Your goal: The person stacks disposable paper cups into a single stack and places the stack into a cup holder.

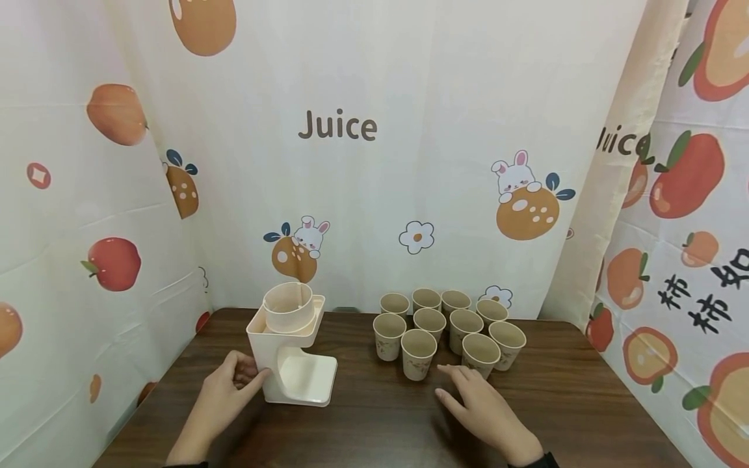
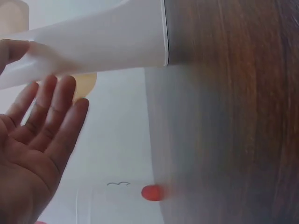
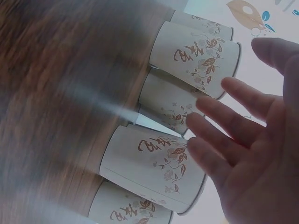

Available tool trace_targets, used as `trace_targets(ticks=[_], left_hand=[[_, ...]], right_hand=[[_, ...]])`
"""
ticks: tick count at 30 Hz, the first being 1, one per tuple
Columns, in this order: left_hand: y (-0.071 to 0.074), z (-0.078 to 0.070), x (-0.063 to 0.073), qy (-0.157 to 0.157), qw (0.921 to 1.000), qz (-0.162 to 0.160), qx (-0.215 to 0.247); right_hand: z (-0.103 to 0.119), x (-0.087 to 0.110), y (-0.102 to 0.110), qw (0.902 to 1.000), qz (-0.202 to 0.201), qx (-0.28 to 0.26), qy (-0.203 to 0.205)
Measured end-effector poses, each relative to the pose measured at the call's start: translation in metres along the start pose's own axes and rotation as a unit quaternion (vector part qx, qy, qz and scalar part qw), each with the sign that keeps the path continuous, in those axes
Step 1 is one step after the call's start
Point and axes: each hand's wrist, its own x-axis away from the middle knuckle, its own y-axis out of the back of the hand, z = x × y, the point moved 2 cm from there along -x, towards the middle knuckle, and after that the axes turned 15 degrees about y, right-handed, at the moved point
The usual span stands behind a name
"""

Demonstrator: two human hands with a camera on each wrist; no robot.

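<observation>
A white plastic stand [image 1: 266,357] with a flat base, a tray top and a round collar on top is upright on the left of the table. My left hand [image 1: 225,390] is at its left side, thumb at the wall and fingers spread loosely; whether the thumb touches is hard to tell. In the left wrist view the fingers of this hand [image 2: 35,140] are relaxed beside the stand [image 2: 107,42]. Over the table, just in front of the paper cups [image 1: 418,357], hovers my right hand [image 1: 482,413]. Its fingers are extended and hold nothing. Flower-printed cups [image 3: 154,163] appear beside its fingertips in the right wrist view.
Several paper cups [image 1: 430,322] stand upright, mouths up, in a loose cluster at the table's back right. The dark wooden table [image 1: 363,429] meets a fruit-printed curtain [image 1: 357,182] behind, with more printed cloth along both sides.
</observation>
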Motion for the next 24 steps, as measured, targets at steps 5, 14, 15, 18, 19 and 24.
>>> trace_targets(ticks=[5, 14, 15, 18, 19, 24], left_hand=[[0.0, 0.0, 0.004, -0.057, 0.9969, -0.011, 0.054], [-0.005, -0.013, 0.009, -0.108, 0.9889, 0.024, 0.099], [-0.006, -0.014, 0.009, -0.112, 0.9882, 0.027, 0.102], [-0.01, -0.018, 0.01, -0.127, 0.9849, 0.041, 0.11], [-0.011, -0.02, 0.011, -0.132, 0.9837, 0.047, 0.113], [-0.019, -0.029, 0.013, -0.156, 0.9759, 0.081, 0.129]], right_hand=[[0.0, -0.003, 0.002, 0.9989, -0.043, 0.016, 0.011], [-0.002, -0.006, 0.004, 0.9951, -0.092, 0.028, 0.02], [-0.002, -0.006, 0.005, 0.9944, -0.099, 0.03, 0.023], [-0.003, -0.006, 0.007, 0.9914, -0.121, 0.04, 0.03], [-0.004, -0.006, 0.007, 0.9901, -0.129, 0.045, 0.032], [-0.007, -0.008, 0.01, 0.9844, -0.159, 0.066, 0.035]])
